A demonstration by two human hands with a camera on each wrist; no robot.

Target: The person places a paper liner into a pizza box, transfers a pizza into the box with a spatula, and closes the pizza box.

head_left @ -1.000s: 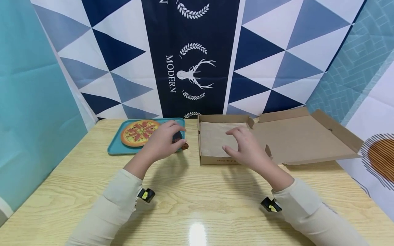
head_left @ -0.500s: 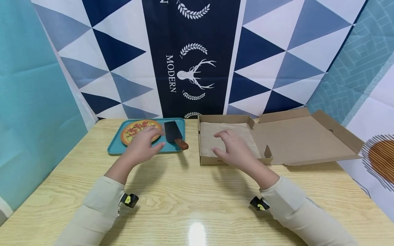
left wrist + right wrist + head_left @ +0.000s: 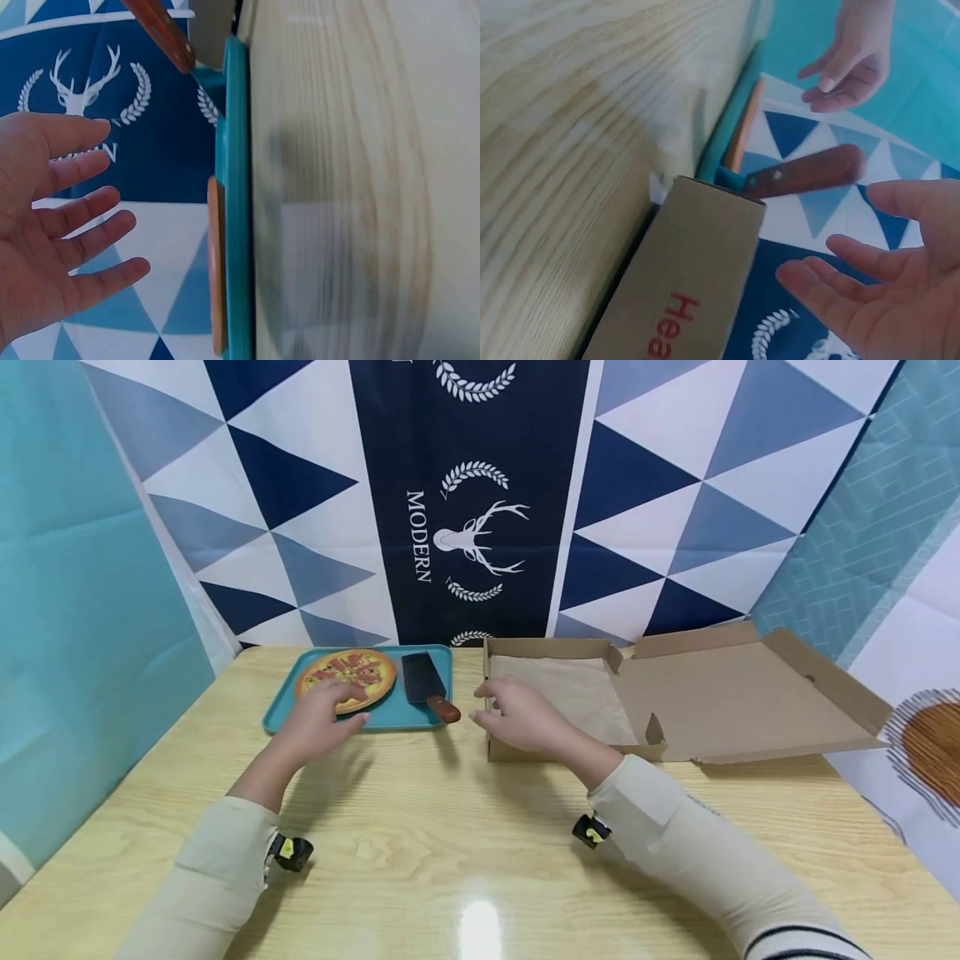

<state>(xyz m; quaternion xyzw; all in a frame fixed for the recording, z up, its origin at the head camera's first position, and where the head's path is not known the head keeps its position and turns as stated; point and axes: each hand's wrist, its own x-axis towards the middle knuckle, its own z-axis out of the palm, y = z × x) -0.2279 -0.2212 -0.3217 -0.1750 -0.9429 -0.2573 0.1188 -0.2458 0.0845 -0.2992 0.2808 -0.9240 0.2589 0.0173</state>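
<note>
On the surface (image 3: 420, 843), a teal tray (image 3: 393, 718) sat far left and an open cardboard box (image 3: 645, 751) to its right, its lid (image 3: 735, 702) opened out rightward; a strip of wood separated tray and box, and a broad stretch ran along the near side. The spatula (image 3: 426, 683) lay on the tray's right part, its long axis slanting from far left to near right, handle jutting past the near edge. The pizza (image 3: 367, 672) lay left of it. The right hand (image 3: 517, 714) hovered just right of the handle, fingers loosely bent, released, pointing left. The left hand (image 3: 311, 718) hung near the pizza, apart from it, fingers spread and released.
</note>
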